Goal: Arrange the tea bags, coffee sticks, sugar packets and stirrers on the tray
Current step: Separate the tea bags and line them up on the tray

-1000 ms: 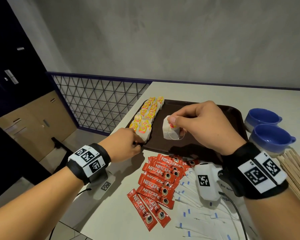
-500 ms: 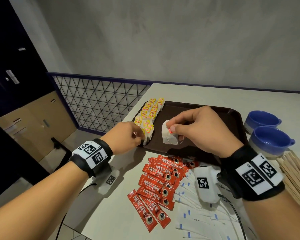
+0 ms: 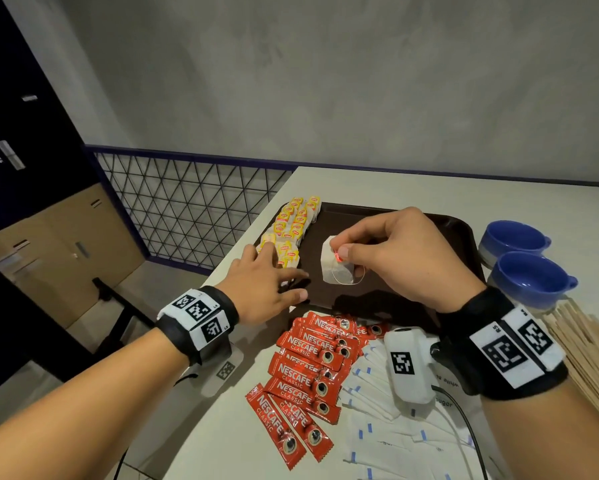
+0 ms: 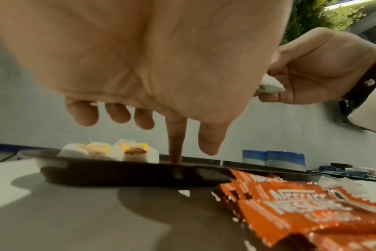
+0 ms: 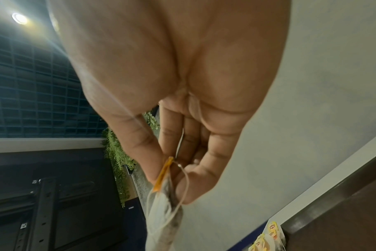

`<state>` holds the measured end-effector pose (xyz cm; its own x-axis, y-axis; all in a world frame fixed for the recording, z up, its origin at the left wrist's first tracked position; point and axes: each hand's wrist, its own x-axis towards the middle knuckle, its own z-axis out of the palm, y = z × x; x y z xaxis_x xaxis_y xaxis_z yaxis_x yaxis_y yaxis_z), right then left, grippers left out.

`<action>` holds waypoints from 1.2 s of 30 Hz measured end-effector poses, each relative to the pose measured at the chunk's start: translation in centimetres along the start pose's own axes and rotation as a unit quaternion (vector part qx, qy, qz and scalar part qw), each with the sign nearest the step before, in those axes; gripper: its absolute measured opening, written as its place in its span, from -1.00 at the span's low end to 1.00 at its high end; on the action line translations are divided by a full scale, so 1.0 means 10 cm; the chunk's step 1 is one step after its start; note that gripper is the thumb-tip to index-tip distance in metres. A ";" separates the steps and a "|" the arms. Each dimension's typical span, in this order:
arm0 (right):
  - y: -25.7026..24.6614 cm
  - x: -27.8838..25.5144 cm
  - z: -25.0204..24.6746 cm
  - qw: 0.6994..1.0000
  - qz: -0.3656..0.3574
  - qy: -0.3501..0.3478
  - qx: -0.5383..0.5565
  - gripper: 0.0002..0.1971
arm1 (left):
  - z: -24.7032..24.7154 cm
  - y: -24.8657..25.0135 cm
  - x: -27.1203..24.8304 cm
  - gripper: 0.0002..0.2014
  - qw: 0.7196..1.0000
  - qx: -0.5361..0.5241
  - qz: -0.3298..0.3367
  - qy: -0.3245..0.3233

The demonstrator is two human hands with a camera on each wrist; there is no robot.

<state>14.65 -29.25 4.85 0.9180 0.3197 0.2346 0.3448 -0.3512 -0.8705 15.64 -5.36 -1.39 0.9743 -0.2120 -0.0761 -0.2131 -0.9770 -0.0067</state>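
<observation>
- Your right hand (image 3: 400, 258) has its grip closed in a pinch: thumb and forefinger squeeze the tag and top edge of one tea bag (image 3: 336, 263), while the other fingers curl loosely behind.
- In the right wrist view that same tea bag (image 5: 163, 219) hangs below your fingertips (image 5: 155, 171), with its string looping beside them.
- The held tea bag is above the middle of the dark brown tray (image 3: 457, 230), its loop of string trailing at 5 o'clock from it.
- Your left hand (image 3: 266, 285) has its grip open, fingers spread and holding nothing.
- In the left wrist view one straight finger (image 4: 175, 144) comes down to the tray's near rim (image 4: 140, 167); the rest hover above it.
- At 12 o'clock from your left hand, rows of yellow-tagged tea bags (image 3: 292, 226) lie along the tray's left edge.
- The tray rests on the pale surface (image 3: 429, 188).
- At 6 o'clock from the tray, red Nescafé coffee sticks (image 3: 308, 372) lie fanned and overlapping on the surface, just off the tray.
- At 3 o'clock from those sticks, white sugar packets (image 3: 388, 441) are spread out, partly under your right wrist.
- Wooden stirrers (image 3: 582, 344) lie piled at 4 o'clock from the tray.
- Two blue cups (image 3: 526, 258) stand at 3 o'clock from the tray, touching or nearly so.
</observation>
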 end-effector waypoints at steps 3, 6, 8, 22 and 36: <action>-0.01 0.00 0.00 1.000 -0.001 -0.002 -0.004 -0.84 | 0.03 -0.04 0.01 -0.47 0.998 0.013 -0.042 -0.045; -0.01 0.00 0.00 1.000 0.000 -0.001 -0.007 -0.83 | 0.01 -0.06 -0.02 -0.47 0.997 0.007 -0.046 -0.061; -0.01 0.00 0.00 1.000 0.002 -0.006 -0.008 -0.82 | -0.03 -0.06 -0.05 -0.48 0.997 -0.004 -0.041 -0.069; -0.05 -0.05 0.08 0.999 0.003 -0.033 0.028 -0.59 | -0.55 0.29 -0.38 -0.90 0.863 -0.480 0.076 0.139; -0.06 -0.02 0.05 0.999 0.001 -0.005 0.046 -0.82 | -0.49 0.25 -0.39 -0.94 0.771 -0.600 0.026 0.211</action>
<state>14.19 -28.66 5.11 0.9162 0.3284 0.2296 0.3239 -0.2696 -0.9069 11.66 -7.10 3.79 0.9574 0.0075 0.2887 -0.2794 -0.2300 0.9322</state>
